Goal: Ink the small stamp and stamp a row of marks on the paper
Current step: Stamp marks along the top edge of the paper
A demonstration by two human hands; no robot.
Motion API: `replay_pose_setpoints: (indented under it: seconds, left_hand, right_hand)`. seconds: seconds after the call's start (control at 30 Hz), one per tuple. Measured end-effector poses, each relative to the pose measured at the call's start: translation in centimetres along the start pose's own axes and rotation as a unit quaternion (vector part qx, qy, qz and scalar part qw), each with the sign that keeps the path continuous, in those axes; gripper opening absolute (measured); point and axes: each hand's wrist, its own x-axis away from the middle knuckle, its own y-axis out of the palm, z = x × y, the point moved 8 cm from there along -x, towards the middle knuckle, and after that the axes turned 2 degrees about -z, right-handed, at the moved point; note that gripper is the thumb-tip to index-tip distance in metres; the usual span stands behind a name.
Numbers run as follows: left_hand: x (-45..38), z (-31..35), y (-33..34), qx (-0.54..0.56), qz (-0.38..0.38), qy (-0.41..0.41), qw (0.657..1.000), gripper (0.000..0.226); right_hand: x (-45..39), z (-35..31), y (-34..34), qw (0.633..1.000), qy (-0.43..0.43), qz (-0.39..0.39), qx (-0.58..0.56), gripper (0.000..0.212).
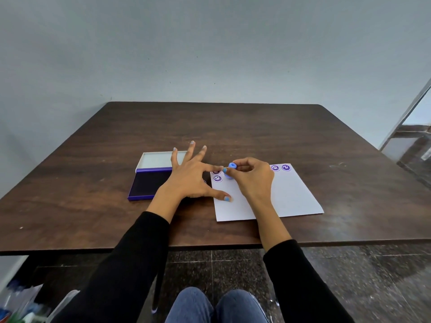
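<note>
Two blue-denim knees (217, 306) are seen at the bottom centre, below a dark wood-grain table (233, 127).

One small blue plastic stamp (230, 170) is pinched by the right hand (253, 180) on one white paper sheet (291, 194); four round purple marks are counted. The left hand (189, 176) is spread flat, holding nothing, beside one open purple ink pad (149, 183).
</note>
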Motion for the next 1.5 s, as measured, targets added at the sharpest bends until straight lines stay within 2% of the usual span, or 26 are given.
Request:
replay_pose_setpoints:
  seconds: [0.77, 1.3, 1.5]
  left_hand:
    - [-0.3, 0.0, 0.4, -0.010, 0.000, 0.007, 1.000, 0.104]
    - [-0.1, 0.1, 0.2, -0.014, -0.007, -0.001, 1.000, 0.102]
    - [-0.1, 0.1, 0.2, -0.008, -0.003, 0.003, 1.000, 0.109]
  right_hand:
    - [-0.2, -0.4, 1.0, 0.996, -0.032, -0.020, 0.079, 0.019]
    - [0.1, -0.7, 0.9, 0.996, -0.039, -0.005, 0.077, 0.017]
    - [0.1, -0.6, 1.0, 0.996, -0.047, 0.000, 0.079, 0.017]
